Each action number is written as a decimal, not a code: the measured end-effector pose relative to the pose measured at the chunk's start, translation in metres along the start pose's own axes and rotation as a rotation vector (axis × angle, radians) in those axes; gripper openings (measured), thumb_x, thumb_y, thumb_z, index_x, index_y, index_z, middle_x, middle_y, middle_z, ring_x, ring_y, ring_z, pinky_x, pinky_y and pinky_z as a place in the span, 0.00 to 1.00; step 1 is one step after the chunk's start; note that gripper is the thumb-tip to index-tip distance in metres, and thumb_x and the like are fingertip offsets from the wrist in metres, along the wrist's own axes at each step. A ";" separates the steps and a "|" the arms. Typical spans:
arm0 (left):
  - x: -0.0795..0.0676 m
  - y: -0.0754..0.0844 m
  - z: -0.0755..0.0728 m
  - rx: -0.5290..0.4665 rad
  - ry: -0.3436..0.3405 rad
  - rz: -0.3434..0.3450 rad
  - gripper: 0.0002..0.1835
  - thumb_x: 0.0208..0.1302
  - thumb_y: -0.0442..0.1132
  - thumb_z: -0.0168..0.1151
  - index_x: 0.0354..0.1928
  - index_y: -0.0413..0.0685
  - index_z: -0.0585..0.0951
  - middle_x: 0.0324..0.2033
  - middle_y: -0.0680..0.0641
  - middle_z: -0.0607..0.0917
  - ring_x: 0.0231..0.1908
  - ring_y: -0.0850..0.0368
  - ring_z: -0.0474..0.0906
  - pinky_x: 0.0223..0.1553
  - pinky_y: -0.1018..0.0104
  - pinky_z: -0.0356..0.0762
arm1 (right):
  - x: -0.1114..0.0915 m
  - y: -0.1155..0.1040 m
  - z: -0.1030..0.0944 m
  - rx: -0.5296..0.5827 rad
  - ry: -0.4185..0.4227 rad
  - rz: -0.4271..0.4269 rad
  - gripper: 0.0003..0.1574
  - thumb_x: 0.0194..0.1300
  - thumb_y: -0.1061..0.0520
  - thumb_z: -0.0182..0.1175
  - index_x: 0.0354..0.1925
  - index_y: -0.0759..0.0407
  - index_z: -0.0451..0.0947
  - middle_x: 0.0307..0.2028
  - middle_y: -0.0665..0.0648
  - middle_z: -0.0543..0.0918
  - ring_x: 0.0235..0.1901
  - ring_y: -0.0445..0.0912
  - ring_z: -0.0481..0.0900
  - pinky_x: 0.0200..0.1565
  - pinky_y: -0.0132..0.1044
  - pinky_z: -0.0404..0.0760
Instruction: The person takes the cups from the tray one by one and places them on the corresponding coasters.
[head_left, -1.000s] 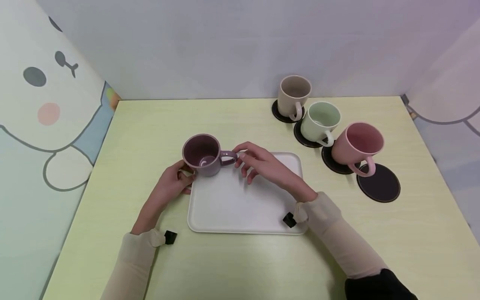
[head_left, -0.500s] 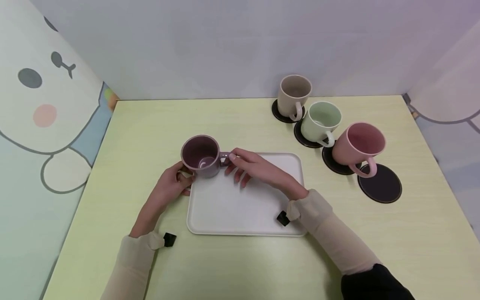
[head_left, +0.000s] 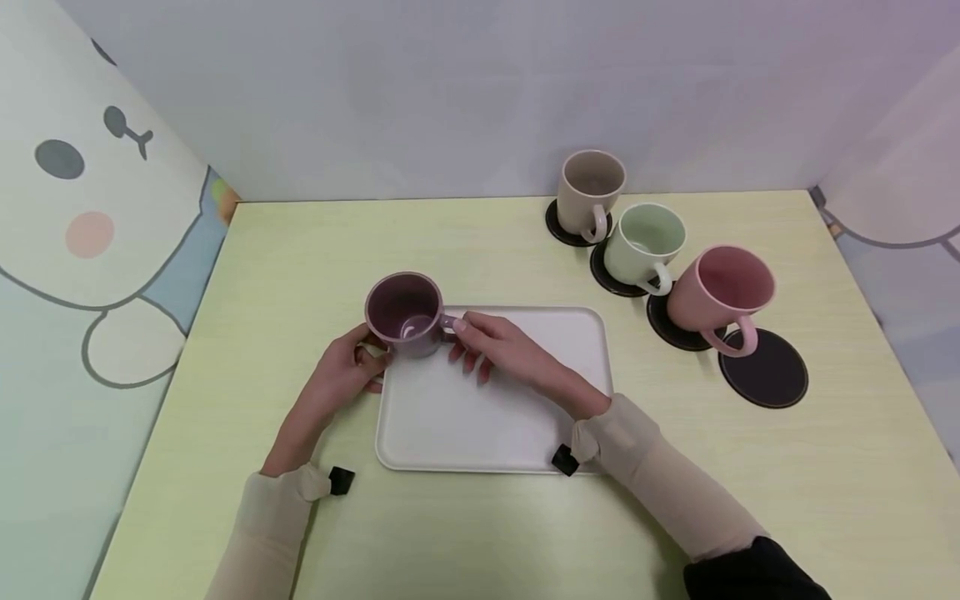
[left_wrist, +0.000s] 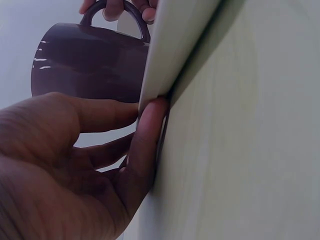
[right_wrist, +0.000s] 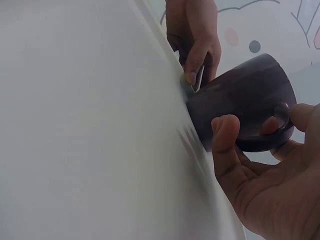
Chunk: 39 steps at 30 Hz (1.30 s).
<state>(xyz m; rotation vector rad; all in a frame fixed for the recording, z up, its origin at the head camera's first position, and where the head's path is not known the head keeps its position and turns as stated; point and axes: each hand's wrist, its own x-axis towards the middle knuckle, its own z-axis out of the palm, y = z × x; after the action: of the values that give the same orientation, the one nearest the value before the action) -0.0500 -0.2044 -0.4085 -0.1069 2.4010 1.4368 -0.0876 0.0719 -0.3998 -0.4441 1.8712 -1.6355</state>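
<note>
A purple mug [head_left: 405, 317] stands upright at the far left corner of the white tray [head_left: 480, 433], its handle toward the right. My right hand [head_left: 506, 346] grips that handle between thumb and fingers; in the right wrist view a fingertip shows through the loop, beside the dark mug wall [right_wrist: 240, 100]. With thumb and fingers my left hand [head_left: 345, 371] pinches the tray's left edge, just below the mug. Close up in the left wrist view, the thumb lies against the tray rim [left_wrist: 170, 45] and the index finger reaches the rim near the mug's base.
At the back right, a beige mug [head_left: 588, 196], a pale green mug [head_left: 637, 250] and a pink mug [head_left: 708, 296] stand on black coasters in a slanting row. Another black coaster [head_left: 765, 371] lies bare in front of the pink mug. A grey-white wall [head_left: 420, 100] bounds the table behind.
My right hand has moved left and down onto the mug's handle and taken hold of it. The left hand stays at the tray edge, and the mug has hardly moved.
</note>
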 end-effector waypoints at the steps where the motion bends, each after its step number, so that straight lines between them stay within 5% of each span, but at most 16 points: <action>1: 0.000 0.000 0.000 -0.001 -0.001 0.002 0.23 0.73 0.31 0.60 0.67 0.37 0.72 0.53 0.34 0.78 0.30 0.62 0.77 0.32 0.67 0.89 | -0.001 0.000 0.001 0.000 0.005 0.001 0.28 0.84 0.42 0.46 0.47 0.65 0.77 0.46 0.66 0.86 0.35 0.54 0.80 0.31 0.37 0.84; 11: 0.000 0.002 0.000 -0.039 -0.014 0.001 0.30 0.73 0.30 0.60 0.75 0.39 0.67 0.56 0.34 0.76 0.31 0.65 0.77 0.30 0.69 0.88 | -0.015 0.001 0.003 -0.040 0.063 -0.021 0.28 0.84 0.43 0.46 0.48 0.66 0.78 0.46 0.67 0.85 0.39 0.59 0.81 0.33 0.39 0.86; 28: 0.000 -0.001 -0.001 -0.027 -0.017 0.007 0.29 0.74 0.30 0.59 0.75 0.42 0.69 0.54 0.35 0.76 0.30 0.63 0.79 0.31 0.67 0.89 | -0.058 -0.009 -0.005 -0.022 0.120 -0.066 0.28 0.85 0.43 0.46 0.53 0.66 0.78 0.47 0.70 0.84 0.41 0.61 0.79 0.34 0.39 0.86; 39: 0.000 0.000 -0.003 -0.019 -0.026 0.006 0.29 0.75 0.31 0.59 0.75 0.43 0.68 0.55 0.35 0.77 0.30 0.63 0.79 0.31 0.67 0.89 | -0.095 -0.011 -0.012 0.004 0.204 -0.133 0.23 0.85 0.48 0.46 0.43 0.66 0.75 0.44 0.73 0.82 0.43 0.57 0.80 0.34 0.40 0.87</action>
<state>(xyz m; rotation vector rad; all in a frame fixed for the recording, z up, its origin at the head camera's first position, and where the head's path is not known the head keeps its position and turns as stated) -0.0505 -0.2071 -0.4076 -0.0850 2.3696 1.4547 -0.0244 0.1375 -0.3671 -0.4211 2.0239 -1.8315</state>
